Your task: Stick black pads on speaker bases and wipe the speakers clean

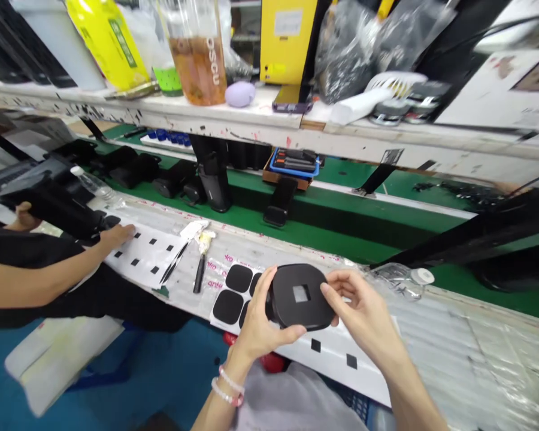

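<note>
My left hand is wrapped round the left side of a black rounded-square part, its thumb along the near edge. A small square opening with a lighter patch inside shows in the middle of the part. At the right edge, my right hand grips it, thumb on the upper face and fingers curled, partly hidden. Just left of the part, a sheet of black rounded-square pads lies on the bench, partly covered by my left hand. Beneath my hands is a white sheet bearing small black squares.
A co-worker's hand reaches over another sheet at left. A black-handled tool lies between us. At right are a clear bottle and plastic-covered bench. Behind runs a green conveyor with black devices, under a loaded white shelf.
</note>
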The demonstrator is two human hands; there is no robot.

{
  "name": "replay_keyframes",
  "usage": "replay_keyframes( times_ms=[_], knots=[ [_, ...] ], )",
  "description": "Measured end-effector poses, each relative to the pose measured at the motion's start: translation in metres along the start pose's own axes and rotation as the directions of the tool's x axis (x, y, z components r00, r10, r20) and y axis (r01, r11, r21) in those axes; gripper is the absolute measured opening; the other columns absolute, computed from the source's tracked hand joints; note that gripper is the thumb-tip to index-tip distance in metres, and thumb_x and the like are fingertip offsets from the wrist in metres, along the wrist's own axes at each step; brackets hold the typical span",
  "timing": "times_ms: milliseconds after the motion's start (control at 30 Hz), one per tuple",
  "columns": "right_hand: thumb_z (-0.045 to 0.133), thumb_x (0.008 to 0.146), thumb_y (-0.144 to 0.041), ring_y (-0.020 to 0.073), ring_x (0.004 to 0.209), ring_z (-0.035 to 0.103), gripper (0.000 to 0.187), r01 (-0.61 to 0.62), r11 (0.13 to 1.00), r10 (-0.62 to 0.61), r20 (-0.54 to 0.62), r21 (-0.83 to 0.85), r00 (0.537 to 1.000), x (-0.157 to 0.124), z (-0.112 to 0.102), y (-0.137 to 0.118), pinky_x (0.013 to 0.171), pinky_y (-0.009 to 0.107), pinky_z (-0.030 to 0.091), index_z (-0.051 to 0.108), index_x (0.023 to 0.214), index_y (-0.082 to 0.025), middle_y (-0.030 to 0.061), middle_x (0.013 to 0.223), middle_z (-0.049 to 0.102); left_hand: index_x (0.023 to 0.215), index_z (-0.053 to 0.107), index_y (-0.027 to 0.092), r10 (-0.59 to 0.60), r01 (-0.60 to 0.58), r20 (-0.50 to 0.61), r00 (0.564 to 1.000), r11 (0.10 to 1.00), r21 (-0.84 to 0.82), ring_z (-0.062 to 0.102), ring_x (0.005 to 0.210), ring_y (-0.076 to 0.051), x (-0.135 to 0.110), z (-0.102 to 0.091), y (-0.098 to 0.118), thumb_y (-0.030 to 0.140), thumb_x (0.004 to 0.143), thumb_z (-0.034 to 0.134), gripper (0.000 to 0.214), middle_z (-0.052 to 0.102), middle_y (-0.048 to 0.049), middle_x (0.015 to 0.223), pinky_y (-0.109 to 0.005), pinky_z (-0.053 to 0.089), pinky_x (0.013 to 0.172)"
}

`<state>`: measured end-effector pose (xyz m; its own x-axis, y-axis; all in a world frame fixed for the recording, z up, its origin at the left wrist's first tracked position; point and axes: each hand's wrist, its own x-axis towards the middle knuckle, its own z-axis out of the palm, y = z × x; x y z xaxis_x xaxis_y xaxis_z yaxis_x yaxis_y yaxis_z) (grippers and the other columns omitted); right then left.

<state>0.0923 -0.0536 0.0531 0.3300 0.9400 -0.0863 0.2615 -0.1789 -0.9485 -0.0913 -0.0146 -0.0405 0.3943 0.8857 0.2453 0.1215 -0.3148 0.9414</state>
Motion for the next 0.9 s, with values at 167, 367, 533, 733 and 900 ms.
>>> replay_keyframes(
  times_ms=[167, 367, 533, 733, 900],
  knots=[
    [0.043, 0.096, -0.038, 0.0169, 0.056, 0.062, 0.019, 0.309, 0.842, -0.34, 0.008, -0.443, 0.94, -0.005, 0.003, -0.001, 0.054, 0.029, 0.053, 0.057, 0.091, -0.026, 0.0011, 0.072, 0.065, 0.149, 0.026, 0.029, -0.019, 0.021, -0.03, 0.999, 0.998, 0.052, 0.038, 0.14, -0.038, -0.005, 0.008, -0.008, 0.059, 0.069, 0.072, 0.096, 0.039, -0.0134, 0.153, -0.058, 0.036, 0.112],
    [0.031, 0.098, -0.03, 0.0193, 0.057, 0.069, 0.037, 0.425, 0.515, -0.552, 0.091, -0.745, 0.829, 0.001, 0.005, 0.032, 0.048, 0.026, 0.052, 0.064, 0.114, -0.026, 0.0066, 0.08, 0.068, 0.138, 0.05, 0.023, -0.03, 0.032, -0.095, 0.995, 0.999, 0.022, 0.043, 0.138, -0.037, 0.009, 0.016, -0.05, 0.077, 0.071, 0.055, 0.086, 0.05, -0.0151, 0.146, -0.049, 0.037, 0.114],
    [0.037, 0.095, -0.043, 0.0281, 0.059, 0.068, 0.049, 0.08, 0.449, -0.386, -0.112, -0.89, 0.915, 0.027, -0.065, 0.056, 0.052, 0.037, 0.053, 0.057, 0.135, -0.025, 0.0104, 0.077, 0.067, 0.113, 0.069, 0.033, -0.18, 0.18, -0.066, 0.982, 0.984, 0.0, 0.059, 0.122, -0.038, 0.042, 0.006, -0.06, 0.069, 0.072, 0.057, 0.057, 0.069, -0.009, 0.121, -0.052, 0.048, 0.105],
    [0.062, 0.071, -0.018, 0.0337, 0.062, 0.066, 0.023, -0.314, 0.564, -0.025, -0.396, -0.764, 0.918, 0.076, -0.161, 0.085, 0.062, 0.044, 0.049, 0.075, 0.09, -0.017, 0.0174, 0.082, 0.066, 0.138, 0.05, 0.034, -0.086, 0.086, -0.072, 0.994, 0.996, -0.01, 0.045, 0.136, -0.039, 0.024, 0.01, -0.04, 0.051, 0.057, 0.078, 0.087, 0.053, -0.0074, 0.143, -0.052, 0.038, 0.113],
    [0.062, 0.083, -0.037, 0.0278, 0.071, 0.066, 0.018, -0.276, 0.684, -0.002, -0.38, -0.676, 0.925, 0.147, -0.187, 0.053, 0.07, 0.039, 0.048, 0.069, 0.086, -0.02, 0.0073, 0.068, 0.064, 0.148, 0.033, 0.024, -0.112, 0.105, -0.057, 0.992, 0.988, -0.117, 0.04, 0.139, -0.037, 0.011, 0.012, -0.025, 0.042, 0.063, 0.072, 0.095, 0.038, -0.0129, 0.154, -0.049, 0.034, 0.116]
  ],
)
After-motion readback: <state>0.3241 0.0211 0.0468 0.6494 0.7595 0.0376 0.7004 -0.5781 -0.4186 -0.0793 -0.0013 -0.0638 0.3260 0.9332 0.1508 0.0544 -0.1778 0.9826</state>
